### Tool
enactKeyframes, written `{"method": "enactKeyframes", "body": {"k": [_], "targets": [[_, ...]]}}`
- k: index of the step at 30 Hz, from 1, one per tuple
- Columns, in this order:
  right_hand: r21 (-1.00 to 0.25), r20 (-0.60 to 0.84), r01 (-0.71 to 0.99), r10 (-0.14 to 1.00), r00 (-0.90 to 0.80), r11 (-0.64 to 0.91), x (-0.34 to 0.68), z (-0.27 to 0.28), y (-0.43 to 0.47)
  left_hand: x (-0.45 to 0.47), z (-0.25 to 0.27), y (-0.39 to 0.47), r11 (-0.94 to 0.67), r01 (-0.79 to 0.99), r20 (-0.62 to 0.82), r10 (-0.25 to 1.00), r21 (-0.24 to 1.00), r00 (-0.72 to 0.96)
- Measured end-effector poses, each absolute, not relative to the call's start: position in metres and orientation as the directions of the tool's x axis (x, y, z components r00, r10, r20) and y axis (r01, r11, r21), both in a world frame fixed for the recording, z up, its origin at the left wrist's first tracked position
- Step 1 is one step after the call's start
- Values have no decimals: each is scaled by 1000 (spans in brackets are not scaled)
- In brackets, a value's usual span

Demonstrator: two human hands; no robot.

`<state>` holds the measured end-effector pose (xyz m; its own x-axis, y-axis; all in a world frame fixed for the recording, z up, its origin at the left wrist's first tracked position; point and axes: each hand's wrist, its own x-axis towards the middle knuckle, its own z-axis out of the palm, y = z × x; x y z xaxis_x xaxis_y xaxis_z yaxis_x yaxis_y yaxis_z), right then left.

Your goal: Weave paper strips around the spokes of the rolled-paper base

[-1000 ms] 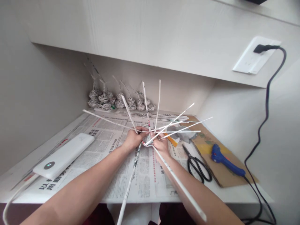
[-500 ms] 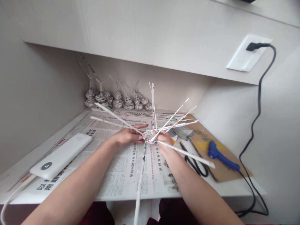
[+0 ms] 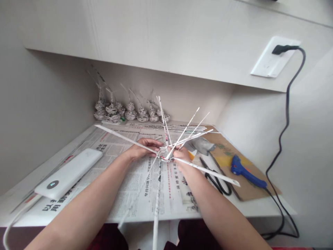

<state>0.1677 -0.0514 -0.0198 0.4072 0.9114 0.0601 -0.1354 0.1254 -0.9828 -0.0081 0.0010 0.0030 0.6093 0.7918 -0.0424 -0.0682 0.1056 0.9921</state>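
Note:
A small round weave of rolled newspaper strips [image 3: 164,154] is held between both hands above the newspaper-covered table. Long white paper sticks radiate from it: several point up and right, one [image 3: 122,138] reaches to the left, and one [image 3: 156,208] hangs toward me. My left hand [image 3: 142,148] grips the left rim, its fingers curled along the far side. On the right rim my right hand [image 3: 182,156] pinches the weave near the bases of the sticks; its fingertips are partly covered by them. A blurred stick [image 3: 139,194] slants down to the lower left.
Several woven gourd shapes [image 3: 112,110] stand along the back wall. Loose paper sticks [image 3: 179,128] lie before them. A white power bank [image 3: 69,173] with a cable is at left. Scissors [image 3: 218,182], cardboard [image 3: 241,196] and a blue glue gun [image 3: 246,172] lie at right.
One paper stick on the left has swung down toward me and now slants to the lower left. The upright sticks have tilted left. Both hands keep hold of the weave.

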Motion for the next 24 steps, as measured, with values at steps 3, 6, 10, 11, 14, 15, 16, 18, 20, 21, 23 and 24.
{"method": "enactKeyframes", "body": {"k": [3, 6, 10, 11, 14, 15, 16, 18, 20, 21, 23, 24], "targets": [[-979, -81, -203, 943, 321, -15, 167, -16, -55, -10, 7, -1, 66, -42, -25, 777, 997, 629], [-980, -72, -198, 962, 263, -20, 167, -12, -60, -12, 11, -1, -29, 4, 19, 741, 1000, 671], [-993, -17, -117, 980, 198, 7, 168, -10, -61, -13, 16, -1, -358, 89, 184, 660, 930, 728], [-994, -15, -112, 982, 188, 6, 168, -10, -61, -13, 17, -1, -420, 100, 218, 643, 902, 734], [-994, -24, -107, 981, 191, -3, 169, -10, -60, -14, 20, -3, -503, 111, 261, 610, 857, 749], [-995, -28, -102, 980, 195, -8, 168, -10, -60, -14, 21, -3, -519, 115, 266, 601, 847, 754], [-995, -30, -98, 980, 196, -10, 168, -10, -60, -14, 21, -4, -539, 123, 269, 590, 834, 761], [-996, -21, -94, 983, 183, -3, 167, -9, -60, -14, 22, -4, -586, 150, 271, 567, 796, 778], [-996, -1, -83, 986, 167, 13, 167, -10, -61, -14, 21, -5, -627, 173, 258, 535, 760, 805], [-997, 10, -74, 987, 159, 22, 167, -10, -61, -14, 21, -5, -640, 177, 252, 520, 747, 817], [-998, 22, -51, 988, 152, 30, 169, -11, -61, -14, 20, -5, -639, 181, 248, 521, 747, 817], [-999, 24, -35, 988, 153, 29, 170, -11, -60, -14, 19, -5, -620, 185, 246, 543, 763, 803]]}}
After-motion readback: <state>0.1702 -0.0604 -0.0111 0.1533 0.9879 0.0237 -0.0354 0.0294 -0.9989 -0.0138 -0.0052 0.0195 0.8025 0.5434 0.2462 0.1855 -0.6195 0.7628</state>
